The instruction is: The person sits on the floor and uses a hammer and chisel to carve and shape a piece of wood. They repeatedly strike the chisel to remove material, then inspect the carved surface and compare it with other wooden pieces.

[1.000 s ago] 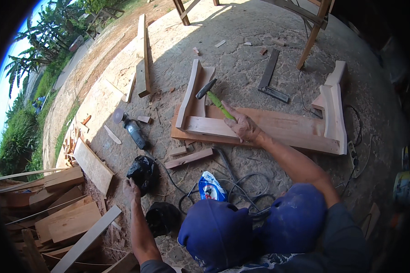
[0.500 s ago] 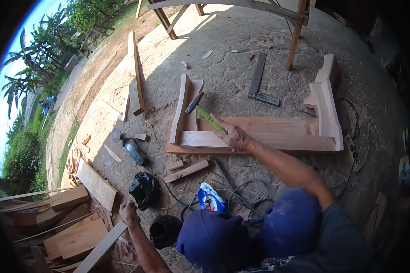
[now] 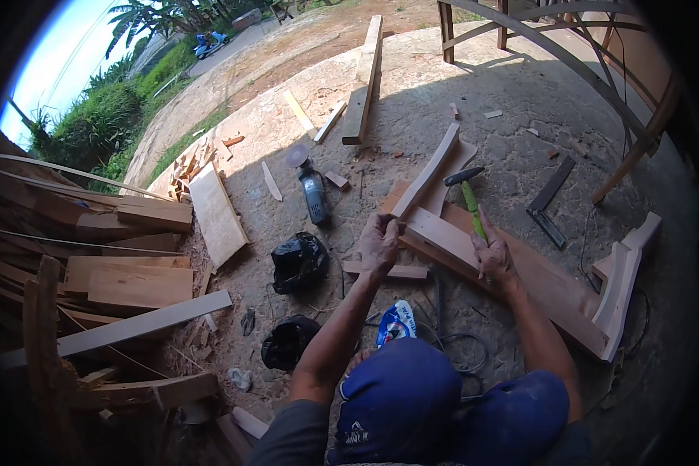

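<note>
In my right hand (image 3: 494, 258) is a hammer (image 3: 471, 203) with a green handle and dark head, its head raised over the wooden frame. My left hand (image 3: 380, 242) is closed in a pinch at the frame's near left corner; what its fingertips hold, if anything, is too small to make out. The pale wooden frame (image 3: 450, 234) lies on the ground, with a long rail between two curved end pieces. Its left curved piece (image 3: 429, 172) rises just beyond my left hand, and its right curved piece (image 3: 620, 291) stands at the far end of the rail. A reddish board (image 3: 532, 264) lies along the frame.
An angle grinder (image 3: 313, 194) lies to the left, above two black plastic bags (image 3: 300, 262). A blue and white packet (image 3: 397, 325) and cables lie by my knees. Stacked timber (image 3: 140, 287) fills the left. A dark try square (image 3: 550, 203) rests beyond the frame.
My view has turned left. My left hand has moved from beside the timber pile to the frame's left corner. The hammer remains in my right hand, now nearer that corner.
</note>
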{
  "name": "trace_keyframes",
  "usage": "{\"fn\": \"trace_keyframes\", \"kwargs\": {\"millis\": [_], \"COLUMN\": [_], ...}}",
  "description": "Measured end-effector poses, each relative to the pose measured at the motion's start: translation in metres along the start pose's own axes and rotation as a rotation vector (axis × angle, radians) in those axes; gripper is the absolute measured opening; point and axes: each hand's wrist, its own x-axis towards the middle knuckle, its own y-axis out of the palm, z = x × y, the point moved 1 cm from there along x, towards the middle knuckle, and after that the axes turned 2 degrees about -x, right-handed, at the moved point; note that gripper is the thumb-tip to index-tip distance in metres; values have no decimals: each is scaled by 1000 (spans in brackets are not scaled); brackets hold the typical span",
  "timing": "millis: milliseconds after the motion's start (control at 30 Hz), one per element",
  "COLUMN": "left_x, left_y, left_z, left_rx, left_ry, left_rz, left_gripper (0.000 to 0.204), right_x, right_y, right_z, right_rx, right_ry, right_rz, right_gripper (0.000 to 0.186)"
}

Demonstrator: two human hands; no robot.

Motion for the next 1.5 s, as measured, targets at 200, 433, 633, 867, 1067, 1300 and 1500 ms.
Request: {"fn": "trace_keyframes", "kwargs": {"millis": [200, 433, 633, 867, 1067, 1300, 1500], "left_x": [7, 10, 22, 27, 31, 21, 26], "left_y": [38, 47, 43, 51, 55, 62, 66], "left_z": [8, 25, 27, 46, 42, 24, 22], "left_rx": [-52, -79, 25, 274, 500, 530, 679], "left_ry": [-90, 2, 66, 222, 357, 249, 236], "left_rz": [-62, -178, -186, -139, -194, -199, -184], "left_gripper": [21, 28, 26, 25, 26, 27, 28], "right_x": [-1, 6, -1, 1, 2, -1, 2], "right_y": [-8, -14, -8, -12, -8, -7, -7], "right_z": [0, -11, 20, -1, 1, 5, -5], "right_rx": [0, -102, -180, -207, -198, -211, -362], "right_ry": [-6, -104, 234, -71, -82, -60, -268], "right_rz": [5, -38, 63, -45, -37, -30, -58], "right_gripper": [66, 65, 64, 65, 65, 65, 65]}}
